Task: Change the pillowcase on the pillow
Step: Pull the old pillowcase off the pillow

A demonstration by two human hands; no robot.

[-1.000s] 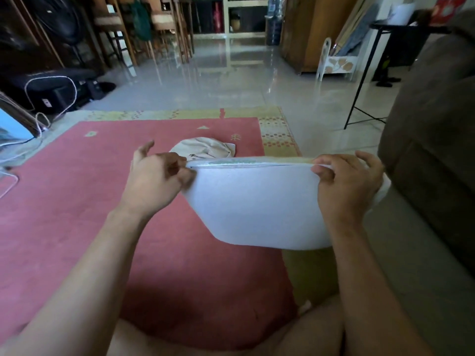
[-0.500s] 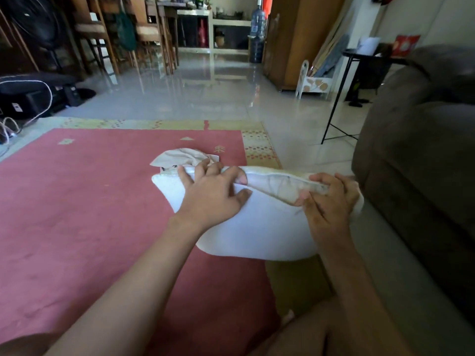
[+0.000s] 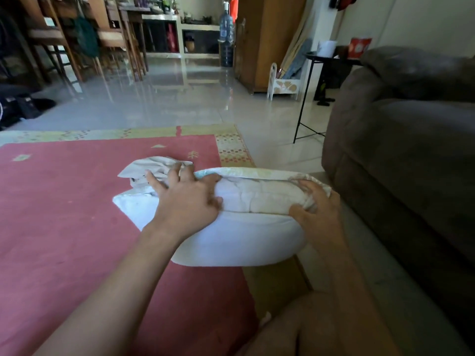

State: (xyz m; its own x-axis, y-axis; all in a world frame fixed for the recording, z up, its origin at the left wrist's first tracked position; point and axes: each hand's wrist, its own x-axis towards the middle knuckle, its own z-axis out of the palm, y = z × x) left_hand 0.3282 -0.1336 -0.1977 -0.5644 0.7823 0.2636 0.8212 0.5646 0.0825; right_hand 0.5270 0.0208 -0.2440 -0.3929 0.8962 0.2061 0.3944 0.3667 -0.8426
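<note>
Left hand (image 3: 185, 202), fingers spread, presses the case (image 3: 231, 240); right hand (image 3: 317, 214), at 3 o'clock, seemingly pinches the pillow (image 3: 262, 199) corner.

One wide-angle view, worn on the person's head, looks forward and down from low above the floor (image 3: 180, 104). Both forearms (image 3: 120, 283) rise from the bottom edge to the left hand (image 3: 185, 204) and right hand (image 3: 320, 217) on the pillow (image 3: 262, 199), close beneath the lens. The red rug (image 3: 64, 214) fills the left, a grey sofa (image 3: 411, 155) the right, and the tiled room recedes far ahead
</note>
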